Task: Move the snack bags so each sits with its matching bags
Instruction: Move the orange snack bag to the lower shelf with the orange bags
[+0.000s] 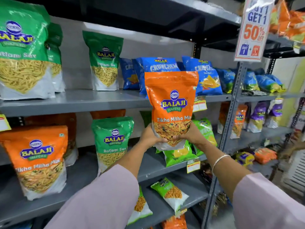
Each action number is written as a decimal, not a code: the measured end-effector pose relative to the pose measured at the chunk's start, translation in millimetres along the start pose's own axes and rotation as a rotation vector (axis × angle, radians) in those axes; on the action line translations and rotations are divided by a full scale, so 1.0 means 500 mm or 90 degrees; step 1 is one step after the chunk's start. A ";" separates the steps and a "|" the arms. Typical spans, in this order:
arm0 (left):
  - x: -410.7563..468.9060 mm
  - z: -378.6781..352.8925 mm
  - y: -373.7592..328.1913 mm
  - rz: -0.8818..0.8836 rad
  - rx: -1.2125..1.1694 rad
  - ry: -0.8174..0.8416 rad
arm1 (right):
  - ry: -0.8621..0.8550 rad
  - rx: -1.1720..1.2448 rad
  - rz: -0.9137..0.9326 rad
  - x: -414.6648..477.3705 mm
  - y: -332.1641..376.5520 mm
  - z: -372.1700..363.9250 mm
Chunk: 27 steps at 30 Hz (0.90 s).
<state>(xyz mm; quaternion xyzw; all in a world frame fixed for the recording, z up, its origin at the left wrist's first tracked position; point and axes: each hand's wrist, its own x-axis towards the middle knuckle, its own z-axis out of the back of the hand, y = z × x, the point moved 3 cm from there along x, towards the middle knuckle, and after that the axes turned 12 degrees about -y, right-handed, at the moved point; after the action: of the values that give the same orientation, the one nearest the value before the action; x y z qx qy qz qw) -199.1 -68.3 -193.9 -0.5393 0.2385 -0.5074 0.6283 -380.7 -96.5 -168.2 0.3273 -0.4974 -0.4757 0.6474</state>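
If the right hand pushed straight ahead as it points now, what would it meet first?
Probably the light green bags standing on the shelf just behind the right hand, which grips the orange Tikha Mitha Mix bag; depth is hard to judge.

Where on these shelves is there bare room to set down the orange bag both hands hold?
Bare shelf shows between the orange Tikha Mitha Mix bag and the green Ratlami Sev bag; also between the upper Ratlami Sev bags. The blue bags are crowded.

The large green Ratlami Sev bag (21, 52) is cut off at the frame's upper left; the sale sign (254, 28) blurs at top right; orange bags (290, 20) beyond are unreadable.
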 end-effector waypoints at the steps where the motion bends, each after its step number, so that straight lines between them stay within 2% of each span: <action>1: -0.004 -0.004 0.018 0.013 0.012 0.002 | 0.003 0.009 -0.008 -0.006 -0.020 -0.011; 6: -0.006 -0.018 0.108 0.067 0.061 -0.013 | 0.005 0.016 -0.047 -0.009 -0.125 -0.074; 15: 0.042 -0.049 0.263 0.134 0.075 -0.057 | 0.076 0.002 -0.096 0.046 -0.261 -0.178; 27: 0.140 -0.051 0.391 0.177 0.083 -0.128 | 0.155 -0.001 -0.124 0.158 -0.345 -0.302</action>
<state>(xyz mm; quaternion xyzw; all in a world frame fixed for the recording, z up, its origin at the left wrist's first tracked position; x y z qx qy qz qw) -120.5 -160.9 -364.1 -0.5072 0.2132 -0.3732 0.7470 -282.3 -235.9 -340.7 0.4288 -0.3806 -0.4933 0.6541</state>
